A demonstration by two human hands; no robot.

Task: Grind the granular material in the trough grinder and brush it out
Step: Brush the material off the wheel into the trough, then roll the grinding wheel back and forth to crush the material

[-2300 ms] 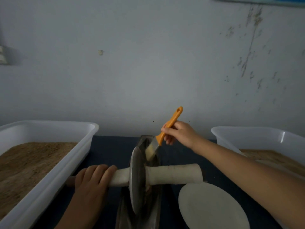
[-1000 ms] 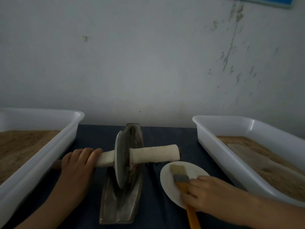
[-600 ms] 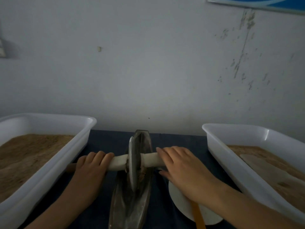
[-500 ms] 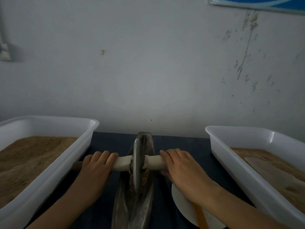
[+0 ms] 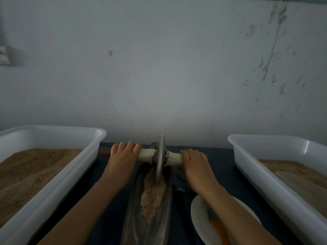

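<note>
Grinding is in hand: left hand (image 5: 122,157) and right hand (image 5: 195,164) curl their fingers around the white-wrapped axle (image 5: 174,157) of the grey metal disc wheel (image 5: 160,160), at the far end of the boat-shaped metal trough (image 5: 136,218). Coarse tan granular material (image 5: 152,193) lies mid-trough, so next the wheel probably rolls nearward through it.

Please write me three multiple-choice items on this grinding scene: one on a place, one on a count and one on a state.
1. Where does the granular material being ground lie?
A. On the white plate
B. In the metal trough
C. On the dark cloth

2. How many white plastic tubs stand on the table?
A. One
B. Two
C. Three

3. What are the hands doing?
A. Both grip the roller handle
B. One holds the brush
C. Both rest flat on the table

Answers: 1 B, the pale heap sits inside the trough beneath the grinding wheel. 2 B, one tub on the left, one tub on the right. 3 A, the left hand and right hand curl over the handle either side of the wheel.
</note>
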